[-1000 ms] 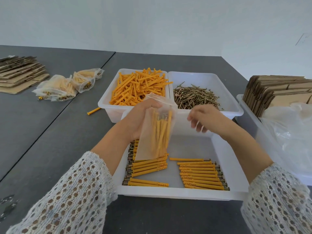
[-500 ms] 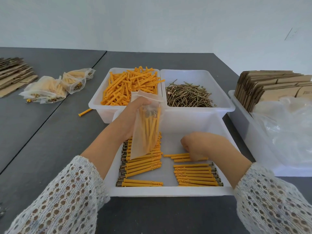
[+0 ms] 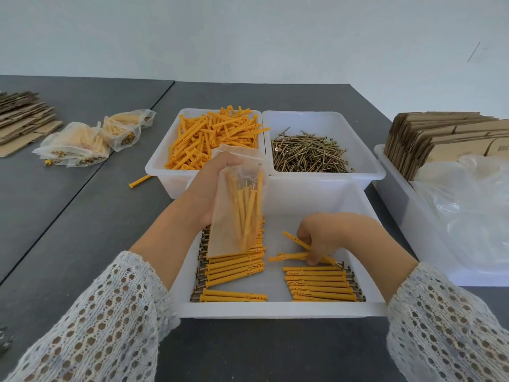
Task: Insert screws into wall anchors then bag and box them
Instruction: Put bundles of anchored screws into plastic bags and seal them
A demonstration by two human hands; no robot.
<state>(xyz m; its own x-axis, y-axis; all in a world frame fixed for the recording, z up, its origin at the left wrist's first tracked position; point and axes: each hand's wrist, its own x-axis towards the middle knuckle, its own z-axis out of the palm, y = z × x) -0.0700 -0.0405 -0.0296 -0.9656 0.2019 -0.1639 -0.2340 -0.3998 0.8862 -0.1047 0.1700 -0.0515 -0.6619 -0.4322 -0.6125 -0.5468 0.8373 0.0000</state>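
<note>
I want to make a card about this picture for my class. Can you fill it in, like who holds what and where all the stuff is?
left hand: holds a clear bag of orange anchors upright
right hand: picks up assembled anchors in the front tray
back left bin: loose orange anchors
back right bin: loose screws
far left: filled bags, flat cardboard
far right: folded boxes

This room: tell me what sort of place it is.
Probably a small hand-packing bench for hardware kits. White bins hold loose orange anchors and loose screws, filled bags lie on the grey table, and flat cardboard boxes wait to the right.
</note>
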